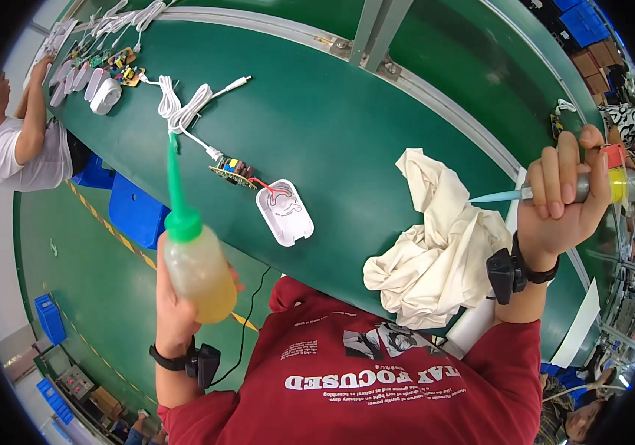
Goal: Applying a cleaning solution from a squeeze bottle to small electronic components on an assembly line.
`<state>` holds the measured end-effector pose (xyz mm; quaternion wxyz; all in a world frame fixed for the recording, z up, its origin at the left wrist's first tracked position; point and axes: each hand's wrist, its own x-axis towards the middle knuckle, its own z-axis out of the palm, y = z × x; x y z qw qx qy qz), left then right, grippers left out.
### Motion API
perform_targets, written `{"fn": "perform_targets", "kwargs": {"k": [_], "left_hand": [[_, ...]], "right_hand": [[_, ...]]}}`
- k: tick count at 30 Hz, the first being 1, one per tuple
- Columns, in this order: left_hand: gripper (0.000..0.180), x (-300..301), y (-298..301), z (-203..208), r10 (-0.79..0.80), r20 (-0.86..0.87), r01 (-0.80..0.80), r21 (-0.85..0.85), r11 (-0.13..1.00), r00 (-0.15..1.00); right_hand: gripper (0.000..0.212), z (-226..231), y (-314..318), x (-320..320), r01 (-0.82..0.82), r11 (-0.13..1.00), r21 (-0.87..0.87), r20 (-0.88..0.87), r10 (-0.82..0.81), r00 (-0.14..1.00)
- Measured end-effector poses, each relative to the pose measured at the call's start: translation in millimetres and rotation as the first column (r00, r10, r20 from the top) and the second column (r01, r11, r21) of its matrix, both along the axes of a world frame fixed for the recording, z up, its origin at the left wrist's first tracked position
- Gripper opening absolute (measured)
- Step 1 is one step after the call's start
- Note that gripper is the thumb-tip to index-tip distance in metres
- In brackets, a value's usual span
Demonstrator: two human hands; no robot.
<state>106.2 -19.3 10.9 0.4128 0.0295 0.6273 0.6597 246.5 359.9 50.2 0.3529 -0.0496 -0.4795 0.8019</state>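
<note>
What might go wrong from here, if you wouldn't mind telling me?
A squeeze of the bottle in the left hand could drip yellowish liquid from its green nozzle. The blue-tipped tool in the right hand points at the cream cloth and might snag it. Pulling the white cable could strain the red wire between circuit board and white shell.

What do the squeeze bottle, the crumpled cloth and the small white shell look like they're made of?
Squeeze bottle: likely plastic, cloudy but see-through enough to show yellowish liquid.
Cloth: matte fabric, perhaps cotton, from its soft folds.
White shell: probably smooth moulded plastic, given its even walls and rounded corners.
</note>
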Motion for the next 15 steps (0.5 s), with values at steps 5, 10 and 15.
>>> {"fn": "perform_targets", "kwargs": {"k": [5, 10, 15], "left_hand": [[0.102, -4.8, -7.2, 24.0, -0.222, -0.391, 0.091, -0.326, 0.941, 0.893], [0.095, -19.8, -27.3, 35.7, -0.316, -0.536, 0.051, -0.451, 0.891, 0.783], [0.092, -25.3, -34.3, 31.4, 0.027, -0.497, -0.175, -0.253, 0.951, 0.867]], "right_hand": [[0.027, 5.3, -2.5, 0.3, 0.001, 1.000, 0.021, 0.013, -0.001, 1.000], [0.027, 2.2, -3.6, -0.1, 0.020, 0.999, 0.027, 0.023, -0.020, 1.000], [0.019, 1.0, -2.0, -4.2, 0.000, 1.000, 0.021, 0.014, 0.000, 1.000]]}}
